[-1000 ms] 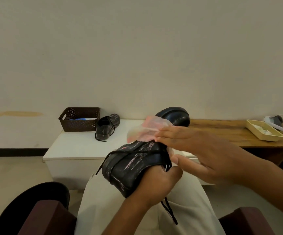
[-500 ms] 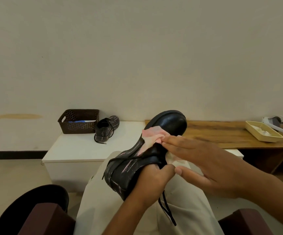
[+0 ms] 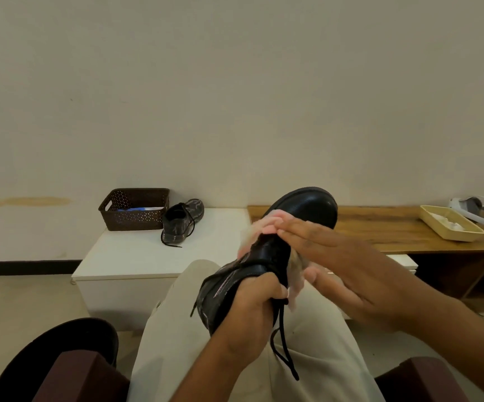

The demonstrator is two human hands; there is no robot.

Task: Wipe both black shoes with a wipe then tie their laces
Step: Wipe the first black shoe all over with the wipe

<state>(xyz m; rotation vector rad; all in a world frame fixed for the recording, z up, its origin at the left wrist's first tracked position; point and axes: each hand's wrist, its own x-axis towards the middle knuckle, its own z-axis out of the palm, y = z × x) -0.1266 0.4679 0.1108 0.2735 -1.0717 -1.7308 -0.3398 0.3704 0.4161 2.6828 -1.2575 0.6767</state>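
My left hand [image 3: 251,314] grips a black shoe [image 3: 304,208] at its heel end, toe pointing up and away over my lap. Its loose lace [image 3: 284,343] hangs down past my wrist. My right hand [image 3: 339,265], fingers straight, presses a pink wipe [image 3: 259,224] onto the shoe's upper, thumb below on the other side; most of the wipe is hidden by the fingers. The second black shoe [image 3: 181,221] stands on the white cabinet [image 3: 136,253], laces untied.
A brown perforated basket [image 3: 134,208] sits left of the second shoe. A wooden bench [image 3: 380,227] on the right carries a yellow tray [image 3: 449,223] and a white device [image 3: 480,211]. Dark red chair arms [image 3: 75,378] flank my legs, with a black round object [image 3: 46,352] at lower left.
The shoe's toe has tipped further up and the wipe under my right hand has slid along the upper toward the toe. My left hand keeps its grip.
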